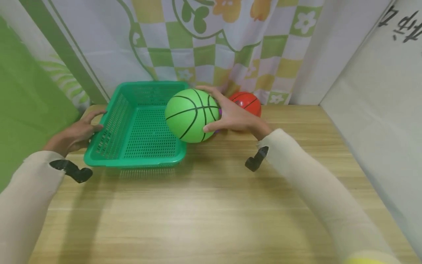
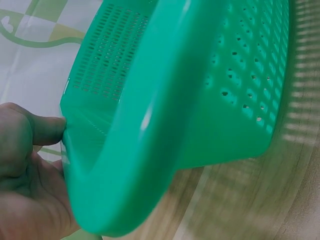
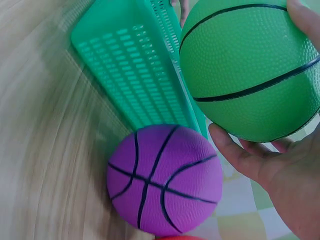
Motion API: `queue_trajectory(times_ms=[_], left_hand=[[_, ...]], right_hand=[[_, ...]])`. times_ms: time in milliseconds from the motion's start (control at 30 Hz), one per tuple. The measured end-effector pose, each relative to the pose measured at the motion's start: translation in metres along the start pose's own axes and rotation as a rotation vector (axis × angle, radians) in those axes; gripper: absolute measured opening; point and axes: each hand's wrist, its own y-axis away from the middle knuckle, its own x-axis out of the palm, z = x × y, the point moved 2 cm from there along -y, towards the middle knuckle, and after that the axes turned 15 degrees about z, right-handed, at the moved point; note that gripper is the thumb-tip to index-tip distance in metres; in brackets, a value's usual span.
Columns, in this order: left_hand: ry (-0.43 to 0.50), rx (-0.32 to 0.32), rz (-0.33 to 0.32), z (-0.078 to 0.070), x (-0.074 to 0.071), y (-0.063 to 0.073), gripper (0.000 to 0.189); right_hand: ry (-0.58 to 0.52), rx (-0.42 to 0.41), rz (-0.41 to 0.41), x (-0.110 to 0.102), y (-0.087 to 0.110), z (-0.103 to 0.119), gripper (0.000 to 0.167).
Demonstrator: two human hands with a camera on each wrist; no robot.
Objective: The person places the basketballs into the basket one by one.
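Observation:
A bright green toy basketball (image 1: pixel 189 121) with black lines is in my right hand (image 1: pixel 232 113), whose spread thumb and fingers grip its right side. The ball overlaps the right rim of a green plastic basket (image 1: pixel 135 163) in the head view. My left hand (image 1: pixel 77 134) pinches the basket's left rim between thumb and fingers; the left wrist view shows the thumb (image 2: pixel 47 130) at that rim. A purple ball (image 3: pixel 162 180) sits beside the basket's right wall, mostly hidden behind the green ball and right hand in the head view. Just right of it lies a red ball (image 1: pixel 248 102).
A light wood table (image 1: pixel 211 205) carries the basket and balls. Behind it hangs a checked, flowered curtain (image 1: pixel 207 55). A white wall (image 1: pixel 372 95) with black writing borders the right side, and a green cloth (image 1: pixel 29 91) hangs at the left.

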Motion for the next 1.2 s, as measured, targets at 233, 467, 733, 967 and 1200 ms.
queue_trajectory(times_ms=[233, 467, 733, 967, 1200], left_hand=[[-0.008, 0.011, -0.006, -0.001, 0.001, 0.000, 0.066], [-0.001, 0.019, -0.002, 0.000, 0.002, 0.001, 0.065], [-0.012, 0.017, -0.002, 0.000, -0.001, 0.000, 0.065], [0.001, 0.014, 0.000, 0.000, -0.001, 0.000, 0.066], [-0.004, 0.020, -0.012, 0.000, -0.002, -0.001, 0.066]], right_hand=[[-0.075, 0.000, 0.015, 0.011, -0.016, 0.001, 0.106], [0.017, -0.082, 0.034, 0.024, -0.036, 0.002, 0.103], [0.017, -0.121, 0.048, 0.038, -0.057, -0.002, 0.105], [0.005, -0.139, 0.078, 0.053, -0.073, -0.006, 0.111], [-0.013, -0.155, 0.104, 0.061, -0.082, -0.010, 0.102]])
